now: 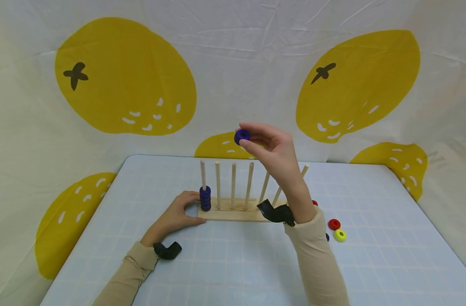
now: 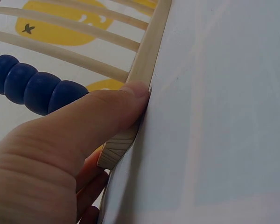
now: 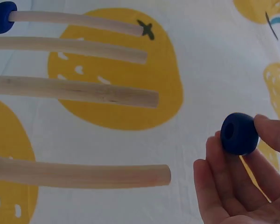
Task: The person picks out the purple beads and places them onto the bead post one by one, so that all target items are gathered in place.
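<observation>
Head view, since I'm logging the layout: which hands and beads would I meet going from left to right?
Left hand → stack of blue beads → held blue bead → right hand → yellow bead.

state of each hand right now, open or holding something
Left hand: closed, gripping the end of the wooden base.
Right hand: closed, pinching a single blue bead.

My right hand (image 1: 273, 153) had open air above the wooden pegs (image 1: 233, 187). My left hand (image 1: 178, 211) blocked the left end of the wooden base (image 1: 233, 216); stacked blue beads (image 1: 205, 199) obstructed the leftmost peg (image 1: 203, 175) below.
</observation>
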The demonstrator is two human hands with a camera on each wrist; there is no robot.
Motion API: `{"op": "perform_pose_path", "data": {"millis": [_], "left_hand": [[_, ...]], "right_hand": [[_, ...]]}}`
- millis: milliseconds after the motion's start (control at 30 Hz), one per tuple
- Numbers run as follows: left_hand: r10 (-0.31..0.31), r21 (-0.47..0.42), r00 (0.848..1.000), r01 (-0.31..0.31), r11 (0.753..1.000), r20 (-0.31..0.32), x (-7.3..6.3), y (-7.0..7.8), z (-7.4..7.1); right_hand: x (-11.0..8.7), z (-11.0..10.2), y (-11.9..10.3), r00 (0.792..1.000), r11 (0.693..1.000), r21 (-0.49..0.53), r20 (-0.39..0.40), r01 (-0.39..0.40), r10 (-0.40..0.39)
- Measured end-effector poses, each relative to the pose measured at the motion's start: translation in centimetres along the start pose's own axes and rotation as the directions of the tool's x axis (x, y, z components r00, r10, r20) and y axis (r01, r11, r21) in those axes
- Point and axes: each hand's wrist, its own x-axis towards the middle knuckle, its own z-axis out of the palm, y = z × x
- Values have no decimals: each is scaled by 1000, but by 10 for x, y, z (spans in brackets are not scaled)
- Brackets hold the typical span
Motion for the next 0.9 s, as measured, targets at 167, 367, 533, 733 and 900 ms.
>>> {"op": "perform_pose_path", "data": {"millis": [167,367,533,733,900], "left_hand": [[-6,-2,1000,6,1000,7,1,2,0],[11,-5,1000,-11,1000,2,1,1,1],[-6,-17,1000,6,1000,14,2,0,1],[5,-10,1000,-5,1000,9,2,2,0],[23,-2,1000,-23,1000,2,2,3,-1]], "right_hand": [[6,8,7,997,998,55,71,14,-18],[14,16,19,986,995,92,157,37,-51],[19,21,28,974,991,126,217,42,-68],[24,27,28,965,997,69,261,19,-36],[28,32,25,955,999,2,293,-51,49]]}}
